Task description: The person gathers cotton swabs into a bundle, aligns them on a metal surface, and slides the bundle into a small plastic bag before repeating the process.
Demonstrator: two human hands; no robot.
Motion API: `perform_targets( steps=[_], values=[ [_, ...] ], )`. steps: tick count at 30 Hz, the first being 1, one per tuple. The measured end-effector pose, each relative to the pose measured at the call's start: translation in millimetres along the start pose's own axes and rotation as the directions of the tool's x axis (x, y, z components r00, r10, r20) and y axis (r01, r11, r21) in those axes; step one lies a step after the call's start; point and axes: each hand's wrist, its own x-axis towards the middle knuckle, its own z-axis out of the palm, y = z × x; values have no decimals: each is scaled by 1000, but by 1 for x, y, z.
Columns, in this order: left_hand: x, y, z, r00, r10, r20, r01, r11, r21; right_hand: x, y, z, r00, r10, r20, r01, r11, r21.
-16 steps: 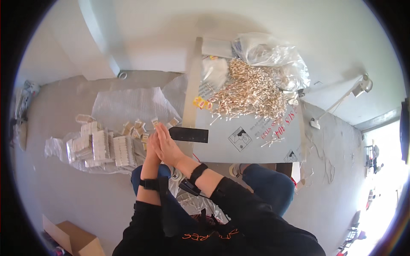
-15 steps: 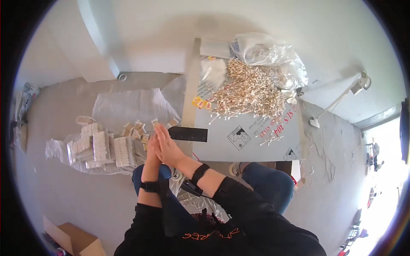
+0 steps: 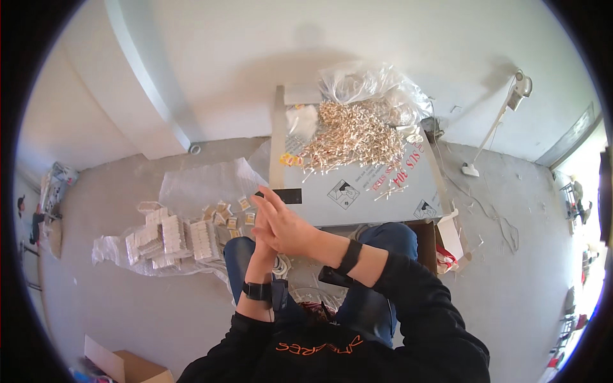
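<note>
Just in front of the table's near left corner, my right hand [image 3: 285,225] lies against my left hand [image 3: 260,246], palm to palm, with its fingers long and together. Most of my left fingers are hidden behind the right hand, and so is anything between the palms. Beyond my fingertips, a black flat strip [image 3: 292,196] juts over the table's left edge. Small tan-and-white packets [image 3: 232,222] lie loose on the floor left of my hands. Beside them, white ridged packs [image 3: 173,235] stand stacked on clear plastic sheeting [image 3: 207,183].
A heap of cotton swabs [image 3: 354,137] covers the back of the grey sheet-topped table [image 3: 300,214], near a clear plastic bag [image 3: 370,83] and yellow packets [image 3: 290,159]. A stick vacuum [image 3: 495,131] leans at the right wall. An open cardboard box [image 3: 131,365] sits lower left.
My view has tilted up and shifted. My hands stay pressed together, and have moved slightly right relative to the loose packets, with the fingers now nearer the black strip.
</note>
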Motion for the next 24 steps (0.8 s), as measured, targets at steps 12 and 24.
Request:
perform_targets(
  steps=[12,24],
  values=[
    [30,59,-30,994,-4,-112,-10,992,-123,-23,-4,-14,923,-367,-116,312,890,-333],
    [49,43,-19,984,-146,-104,88,900,-427,-14,2,-14,962,-271,-36,239,898,-370]
  ],
)
